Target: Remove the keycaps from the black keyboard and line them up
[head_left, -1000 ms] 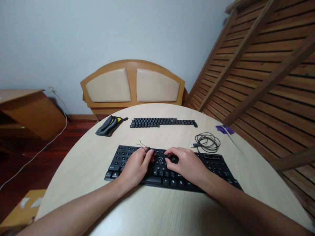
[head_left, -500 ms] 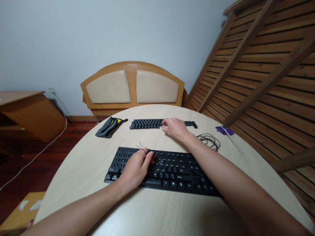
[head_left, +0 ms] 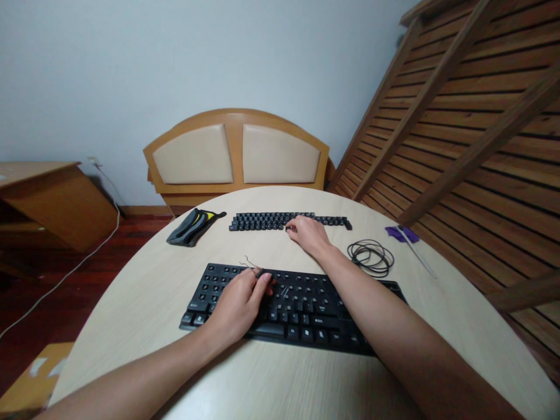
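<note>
A black keyboard (head_left: 319, 335) lies across the near part of the table, many of its key positions bare of caps. My left hand (head_left: 240, 300) rests over its left half, closed around a keycap puller (head_left: 261, 272) whose thin wire ends stick out past the fingers. Farther back, removed black keycaps (head_left: 258, 221) are lined up in rows. At the near edge of those rows my right hand (head_left: 308, 234) pinches a small black keycap (head_left: 288, 228) between thumb and fingers, close to the table surface. The palm hides part of the rows behind it.
The round wooden table (head_left: 280, 388) carries a grey and yellow pouch (head_left: 192, 228) at the back left. A coiled black cable (head_left: 371, 258) lies right of my right forearm. Beyond it are a purple cloth (head_left: 400, 234) and a thin pale rod (head_left: 420, 255).
My right hand has lowered slightly toward the near edge of the keycap rows, and the keycap in its fingers is now nearer the table. My left hand keeps its hold on the puller.
</note>
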Demonstrator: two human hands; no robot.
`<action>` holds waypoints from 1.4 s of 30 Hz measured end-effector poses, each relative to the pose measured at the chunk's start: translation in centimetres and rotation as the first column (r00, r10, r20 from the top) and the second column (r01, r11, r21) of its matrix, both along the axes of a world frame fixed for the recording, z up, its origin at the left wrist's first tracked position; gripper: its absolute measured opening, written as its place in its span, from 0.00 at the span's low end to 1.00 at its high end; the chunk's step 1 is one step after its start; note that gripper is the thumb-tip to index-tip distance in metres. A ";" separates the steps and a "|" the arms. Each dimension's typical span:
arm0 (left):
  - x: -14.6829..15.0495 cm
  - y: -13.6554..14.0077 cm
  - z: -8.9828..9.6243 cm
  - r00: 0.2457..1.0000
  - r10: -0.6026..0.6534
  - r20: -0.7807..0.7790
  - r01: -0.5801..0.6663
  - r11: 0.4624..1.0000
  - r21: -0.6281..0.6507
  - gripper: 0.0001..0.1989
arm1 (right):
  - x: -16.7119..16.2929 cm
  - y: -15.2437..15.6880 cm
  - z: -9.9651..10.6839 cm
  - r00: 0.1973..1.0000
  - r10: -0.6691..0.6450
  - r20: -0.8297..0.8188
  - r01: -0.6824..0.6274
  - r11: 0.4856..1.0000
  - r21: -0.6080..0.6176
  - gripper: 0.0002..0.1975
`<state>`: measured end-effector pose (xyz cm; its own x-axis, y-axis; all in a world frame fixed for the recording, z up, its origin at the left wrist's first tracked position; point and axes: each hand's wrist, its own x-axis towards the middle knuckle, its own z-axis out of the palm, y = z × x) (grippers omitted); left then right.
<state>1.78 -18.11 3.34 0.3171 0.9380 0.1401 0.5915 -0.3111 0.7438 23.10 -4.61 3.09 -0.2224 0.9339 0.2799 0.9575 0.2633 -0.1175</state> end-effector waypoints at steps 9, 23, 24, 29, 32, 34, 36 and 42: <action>0.0 0.0 -0.2 1.000 -0.001 -0.004 0.001 1.000 0.004 0.22 | -0.3 0.4 -0.4 1.000 -0.023 -0.021 0.023 1.000 -0.019 0.15; 0.1 -0.1 0.1 1.000 0.005 -0.020 -0.005 1.000 0.024 0.22 | -0.5 0.4 -0.3 0.999 -0.030 -0.036 0.028 0.999 -0.038 0.16; 0.1 -0.1 0.1 1.000 0.006 -0.019 -0.005 1.000 0.023 0.22 | -0.6 0.4 -0.3 0.999 -0.030 -0.036 0.029 0.999 -0.040 0.16; 0.1 0.0 -0.1 1.000 0.004 -0.017 -0.004 1.000 0.023 0.22 | -0.6 0.4 -0.3 0.999 -0.030 -0.036 0.029 0.999 -0.042 0.16; 0.1 0.0 -0.1 1.000 0.009 -0.022 -0.009 1.000 0.017 0.22 | -0.7 0.4 -0.3 0.999 -0.028 -0.038 0.027 0.999 -0.040 0.16; 0.1 0.0 -0.1 1.000 0.007 -0.023 -0.007 1.000 0.012 0.22 | -0.7 0.4 -0.3 0.999 -0.025 -0.039 0.024 0.999 -0.037 0.16; 0.0 -0.1 0.0 1.000 0.006 -0.024 -0.005 1.000 0.011 0.22 | -0.7 0.4 -0.3 0.999 -0.022 -0.040 0.021 0.999 -0.034 0.16; 0.1 -0.1 0.1 1.000 0.003 -0.025 -0.002 1.000 0.024 0.22 | -0.8 0.3 -0.1 0.999 -0.023 -0.041 0.021 0.999 -0.038 0.16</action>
